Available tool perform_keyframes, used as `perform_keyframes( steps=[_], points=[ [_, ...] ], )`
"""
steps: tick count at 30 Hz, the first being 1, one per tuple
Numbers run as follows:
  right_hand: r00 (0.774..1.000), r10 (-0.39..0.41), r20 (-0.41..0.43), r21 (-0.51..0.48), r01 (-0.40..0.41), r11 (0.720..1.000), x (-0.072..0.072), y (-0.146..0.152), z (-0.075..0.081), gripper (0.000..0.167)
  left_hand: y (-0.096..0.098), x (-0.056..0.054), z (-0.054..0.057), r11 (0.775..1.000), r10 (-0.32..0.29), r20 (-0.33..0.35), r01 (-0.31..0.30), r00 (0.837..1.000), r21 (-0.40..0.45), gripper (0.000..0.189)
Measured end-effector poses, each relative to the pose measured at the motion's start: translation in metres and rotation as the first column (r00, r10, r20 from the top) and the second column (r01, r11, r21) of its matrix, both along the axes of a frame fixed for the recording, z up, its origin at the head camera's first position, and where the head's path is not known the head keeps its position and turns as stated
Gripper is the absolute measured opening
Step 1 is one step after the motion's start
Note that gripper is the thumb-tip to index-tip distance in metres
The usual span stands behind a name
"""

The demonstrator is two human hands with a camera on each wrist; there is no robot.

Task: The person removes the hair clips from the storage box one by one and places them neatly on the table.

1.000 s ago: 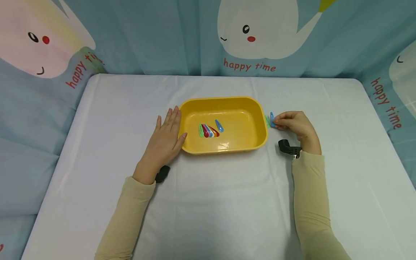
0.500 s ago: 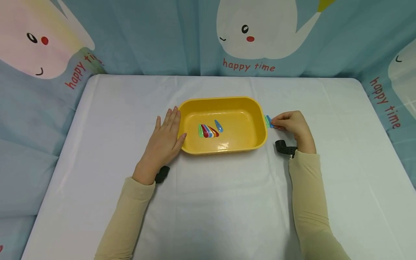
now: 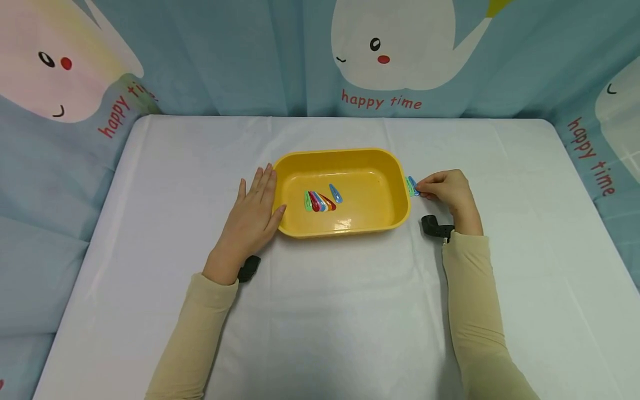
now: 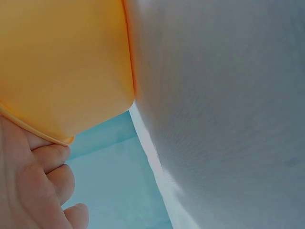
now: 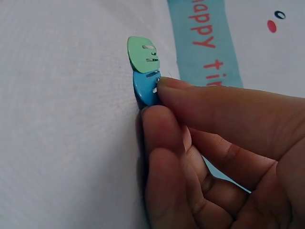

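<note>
A yellow tray point(image 3: 370, 222) stands on the white cloth. My left hand point(image 3: 250, 216) lies with straight fingers along its left end; in the left wrist view, the fingertips touch the tray's rim point(image 4: 35, 131). Beyond the tray's right end, my right hand point(image 3: 450, 191) pinches a blue hair clip point(image 5: 145, 87) between thumb and fingers, low over the cloth. That clip sits right against a green hair clip point(image 5: 141, 54), which lies between it and the tray in the head view.
Inside the tray several hair clips point(image 3: 316, 201) in green, red, blue and orange lie in a fanned row. One more blue hair clip point(image 3: 335, 193) lies just right of them. A blue curtain point(image 3: 240, 61) with whale prints hangs behind the table.
My right hand has moved a little left, bringing the blue hair clip up beside the green one near the tray. The left hand has stayed at the tray's left end.
</note>
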State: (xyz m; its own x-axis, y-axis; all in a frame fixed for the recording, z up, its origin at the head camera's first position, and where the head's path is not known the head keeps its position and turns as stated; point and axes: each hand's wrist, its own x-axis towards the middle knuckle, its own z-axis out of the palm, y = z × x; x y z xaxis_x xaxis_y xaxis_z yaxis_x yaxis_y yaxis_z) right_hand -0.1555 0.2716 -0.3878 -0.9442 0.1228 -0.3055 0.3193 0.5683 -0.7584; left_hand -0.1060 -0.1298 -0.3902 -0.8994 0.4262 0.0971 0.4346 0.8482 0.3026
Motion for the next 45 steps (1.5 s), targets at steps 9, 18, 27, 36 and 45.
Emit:
perform_keyframes(
  steps=[9,18,27,36,45],
  points=[
    [1.0,-0.027,-0.015,-0.033,0.027,0.999,0.001,0.006,0.0,0.02,0.001,0.0,0.0,1.0,0.0,0.002,0.0,1.0,0.005,0.066],
    [1.0,-0.003,-0.009,-0.126,0.002,0.992,0.001,0.011,-0.001,0.014,0.001,0.0,-0.001,1.0,0.001,-0.003,-0.001,1.0,0.001,0.066],
    [1.0,-0.008,-0.009,-0.138,0.007,0.99,0.001,0.011,0.0,0.013,0.0,0.0,-0.001,1.0,0.002,-0.007,-0.002,1.0,0.006,0.066],
    [1.0,-0.01,-0.01,-0.145,0.008,0.989,0.001,0.012,-0.001,0.013,0.001,-0.001,-0.001,1.0,0.005,0.0,-0.005,1.0,0.007,0.066],
    [1.0,-0.01,0.011,-0.174,0.011,0.985,0.001,0.014,-0.001,0.011,0.001,0.0,0.0,1.0,0.005,0.004,-0.005,1.0,0.011,0.065]
  ],
)
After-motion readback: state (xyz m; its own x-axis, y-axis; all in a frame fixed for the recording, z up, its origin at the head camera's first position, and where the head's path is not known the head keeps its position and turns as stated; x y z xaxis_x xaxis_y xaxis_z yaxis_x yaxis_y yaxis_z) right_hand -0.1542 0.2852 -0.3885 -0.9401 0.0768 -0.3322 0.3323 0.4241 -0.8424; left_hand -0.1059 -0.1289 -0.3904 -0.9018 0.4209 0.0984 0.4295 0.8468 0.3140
